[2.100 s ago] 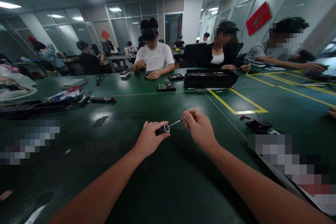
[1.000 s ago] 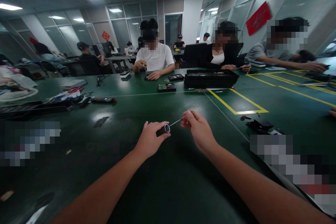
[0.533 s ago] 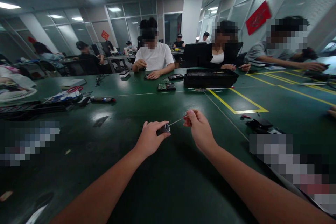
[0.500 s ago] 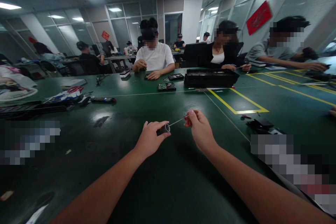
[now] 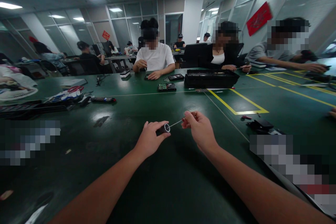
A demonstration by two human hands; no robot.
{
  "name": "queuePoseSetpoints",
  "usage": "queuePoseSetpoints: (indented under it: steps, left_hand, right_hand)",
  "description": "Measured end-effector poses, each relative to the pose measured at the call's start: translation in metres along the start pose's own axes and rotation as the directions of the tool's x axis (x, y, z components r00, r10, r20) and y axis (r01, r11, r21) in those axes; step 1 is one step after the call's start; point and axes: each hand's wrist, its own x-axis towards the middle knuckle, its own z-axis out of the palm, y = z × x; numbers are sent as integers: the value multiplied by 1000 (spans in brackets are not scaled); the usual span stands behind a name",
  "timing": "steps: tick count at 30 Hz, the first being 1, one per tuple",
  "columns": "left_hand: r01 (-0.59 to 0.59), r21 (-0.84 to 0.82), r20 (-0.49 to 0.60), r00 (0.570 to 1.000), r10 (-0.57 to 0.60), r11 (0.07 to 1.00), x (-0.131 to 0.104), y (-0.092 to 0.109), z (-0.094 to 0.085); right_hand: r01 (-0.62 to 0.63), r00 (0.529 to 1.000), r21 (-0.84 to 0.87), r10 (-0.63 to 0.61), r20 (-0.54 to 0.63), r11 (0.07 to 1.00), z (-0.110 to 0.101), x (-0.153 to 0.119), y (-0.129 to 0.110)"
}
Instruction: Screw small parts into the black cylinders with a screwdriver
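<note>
A short dark cylinder (image 5: 163,129) with a pale ring round its end is gripped between the thumb and fingers of my left hand (image 5: 150,138). Its ringed end faces right, toward my other hand. In my right hand (image 5: 201,127), closed fingers pinch a thin metal rod (image 5: 175,123). The rod slants down leftward and its tip reaches the ringed end of the cylinder; how deep it sits I cannot tell. My fingers hide the rod's other end. Both hands are held above the green table (image 5: 162,189).
Ahead lie a hard drive (image 5: 167,87) and a long black bin (image 5: 211,78). A dark pen-like tool (image 5: 103,100) and red-handled scissors (image 5: 76,89) are at left. Black parts (image 5: 259,124) lie at right. A co-worker in a white shirt (image 5: 160,57) sits opposite, others beside.
My right hand has shifted slightly left and down with the rod, bringing it a little nearer the cylinder. The ringed end now faces me slightly more. My left hand has barely moved.
</note>
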Motion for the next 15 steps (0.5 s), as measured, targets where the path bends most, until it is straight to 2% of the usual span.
queuePoseSetpoints:
  steps: [5,9,15]
  left_hand:
    - [6,9,-4,1000,-6,1000,0,3,-1]
    - [3,9,-6,1000,-3,1000,1,-1,-1]
    - [13,29,-13,1000,-13,1000,1,-6,0]
  right_hand:
    - [-21,1000,-13,21,13,1000,-2,2,3]
    - [65,995,-136,-55,78,989,-5,3,1]
    - [176,977,-144,-156,143,974,-6,-2,-4]
